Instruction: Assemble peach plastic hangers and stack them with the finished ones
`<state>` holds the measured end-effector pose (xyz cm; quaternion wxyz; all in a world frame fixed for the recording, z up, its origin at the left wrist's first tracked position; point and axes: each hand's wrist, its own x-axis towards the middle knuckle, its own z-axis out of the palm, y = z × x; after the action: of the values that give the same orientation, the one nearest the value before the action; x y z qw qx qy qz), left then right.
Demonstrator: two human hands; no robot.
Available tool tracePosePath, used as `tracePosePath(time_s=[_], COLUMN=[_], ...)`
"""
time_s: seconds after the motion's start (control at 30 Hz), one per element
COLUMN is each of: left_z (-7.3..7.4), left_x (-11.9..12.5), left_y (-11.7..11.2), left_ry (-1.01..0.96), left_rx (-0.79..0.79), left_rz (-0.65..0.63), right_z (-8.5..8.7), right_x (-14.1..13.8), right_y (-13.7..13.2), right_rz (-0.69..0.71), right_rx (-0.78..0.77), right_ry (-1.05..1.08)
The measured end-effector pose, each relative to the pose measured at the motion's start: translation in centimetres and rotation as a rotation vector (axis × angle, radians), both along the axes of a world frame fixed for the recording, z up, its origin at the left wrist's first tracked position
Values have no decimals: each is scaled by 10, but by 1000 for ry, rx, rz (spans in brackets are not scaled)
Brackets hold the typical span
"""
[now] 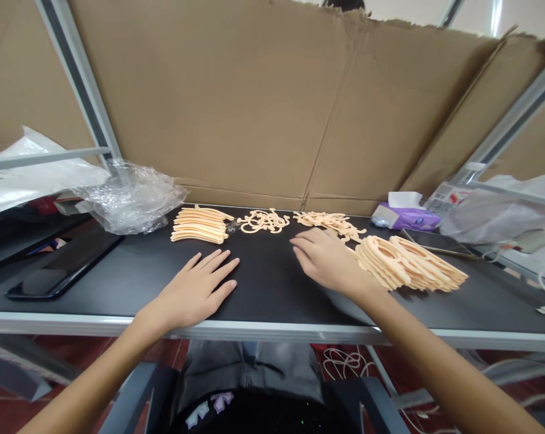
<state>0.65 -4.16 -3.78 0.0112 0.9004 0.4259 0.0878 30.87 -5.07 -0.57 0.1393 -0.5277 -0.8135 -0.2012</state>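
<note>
- The left hand lies open and flat on the table, gripping nothing, just in front of the curved strips.
- The right hand is open and empty, just beside the stacked rings and near the jumbled pieces.
- Curled loops lie between the strips and jumbled pieces.
- The orange foam seems grouped by shape, in a row along the table's far edge, leaving the near area free for the hands.

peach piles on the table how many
4: curved strips at far left, loops next, a tangle of pieces behind the right hand, and stacked rings beside that hand.
</note>
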Motion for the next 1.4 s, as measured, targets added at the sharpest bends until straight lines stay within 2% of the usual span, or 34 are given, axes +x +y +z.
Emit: tracePosePath(time_s=[0.1,0.23,0.37,0.53,0.63,0.77,1.0,1.17,1.27,1.33,1.4], left_z=[0,3,7,9,9,8,6,12,26,37,45], left_x=[0,1,2,2,1,1,1,1,-6,-13,-20], left_y=[0,-1,0,0,0,1,0,3,25,49,76], left_ry=[2,28,43,19,24,35,35,-30,-149,-210,-221], left_rx=[-1,-18,-31,-16,-2,7,16,42,157,293,364], left_rz=[7,14,13,-9,-4,-9,-5,-39,-44,-22,-25], right_z=[3,-9,-13,-11,-14,-14,-12,-18,-20,-21,-22], right_x=[-23,-34,-15,17,22,16,-16,-28,-28,-28,-28], right_y=[35,62,67,74,76,75,70,66,66,67,67], right_rz=[-4,-75,-175,-498,-540,-511,-171,-110,-114,-117,-133], right_rx=[-105,-133,-109,5,-26,-92,-226,-255,-265,-258,-257], right_ry=[-40,-11,26,94,89,78,122,102,119,135,148])
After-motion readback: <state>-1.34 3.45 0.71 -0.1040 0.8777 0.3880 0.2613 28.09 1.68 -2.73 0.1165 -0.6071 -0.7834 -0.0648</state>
